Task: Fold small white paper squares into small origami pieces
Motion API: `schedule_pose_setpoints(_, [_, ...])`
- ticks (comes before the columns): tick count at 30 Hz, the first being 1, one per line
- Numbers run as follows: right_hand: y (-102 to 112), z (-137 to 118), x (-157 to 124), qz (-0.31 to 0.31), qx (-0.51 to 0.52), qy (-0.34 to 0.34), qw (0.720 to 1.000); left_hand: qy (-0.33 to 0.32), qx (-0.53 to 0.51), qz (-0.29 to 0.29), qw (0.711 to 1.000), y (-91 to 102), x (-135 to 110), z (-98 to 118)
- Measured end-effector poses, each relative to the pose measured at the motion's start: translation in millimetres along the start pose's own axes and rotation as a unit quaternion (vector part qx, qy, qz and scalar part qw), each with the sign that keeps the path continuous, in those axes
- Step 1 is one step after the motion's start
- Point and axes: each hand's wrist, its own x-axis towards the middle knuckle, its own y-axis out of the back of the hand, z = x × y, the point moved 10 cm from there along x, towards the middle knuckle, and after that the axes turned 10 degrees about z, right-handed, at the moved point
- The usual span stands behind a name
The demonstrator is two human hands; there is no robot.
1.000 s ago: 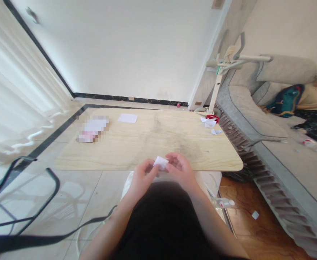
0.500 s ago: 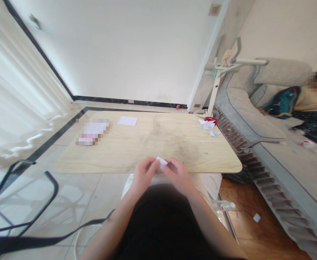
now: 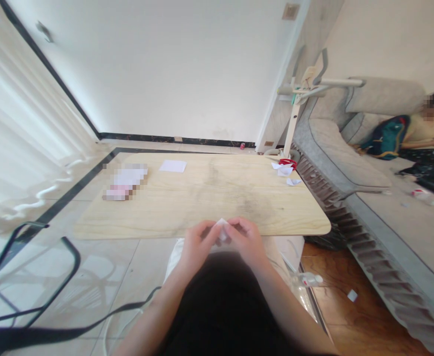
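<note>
My left hand [image 3: 196, 244] and my right hand [image 3: 247, 241] meet at the near edge of a light wooden table [image 3: 187, 198]. Both pinch a small folded white paper [image 3: 222, 228] between their fingertips, and most of the paper is hidden by the fingers. The hands hover just over the table's front edge, above my lap in dark clothing.
A white paper sheet [image 3: 172, 166] and a blurred item [image 3: 124, 181] lie at the table's far left. Red scissors [image 3: 288, 162] and paper scraps [image 3: 285, 171] sit at the far right corner. A grey sofa [image 3: 350, 163] with a seated person [image 3: 430, 131] stands right. A black chair frame [image 3: 24, 277] is near left.
The hands have closed in over the paper, so less of it shows than a second ago. The view has shifted slightly.
</note>
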Motion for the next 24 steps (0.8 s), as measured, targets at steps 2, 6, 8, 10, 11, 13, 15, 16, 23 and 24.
schedule_pose_setpoints(2, [0,0,0,0.008,0.005,-0.005,1.0,0.017,-0.011,-0.019,1.0,-3.8,-1,-1])
schedule_pose_setpoints(6, [-1,0,1,-0.009,-0.018,-0.002,1.0,0.026,0.004,-0.04,0.999,-6.5,-3,-3])
schedule_pose_setpoints(8, [0,-4,1,-0.016,-0.052,0.02,0.998,0.036,0.004,-0.066,0.997,-11.0,-6,-6])
schedule_pose_setpoints(10, [1,-9,1,-0.018,-0.088,0.047,0.995,0.046,0.005,-0.089,0.995,-15.8,-10,-8])
schedule_pose_setpoints(11, [1,-11,0,-0.016,-0.103,0.059,0.993,0.049,0.003,-0.091,0.995,-17.0,-11,-9])
schedule_pose_setpoints(13, [2,-14,-1,-0.005,-0.116,0.072,0.991,0.052,-0.01,-0.072,0.996,-15.9,-13,-8])
schedule_pose_setpoints(15, [4,-15,-2,0.015,-0.11,0.074,0.991,0.06,-0.026,-0.055,0.996,-15.7,-14,-8])
schedule_pose_setpoints(16, [6,-16,-2,0.027,-0.104,0.073,0.992,0.066,-0.03,-0.054,0.996,-17.1,-15,-9])
schedule_pose_setpoints(23, [12,-9,-2,0.077,-0.044,0.03,0.996,0.082,-0.049,-0.077,0.992,-25.4,-16,-5])
schedule_pose_setpoints(24, [12,-8,-2,0.078,-0.041,0.026,0.996,0.08,-0.049,-0.075,0.993,-24.8,-16,-5])
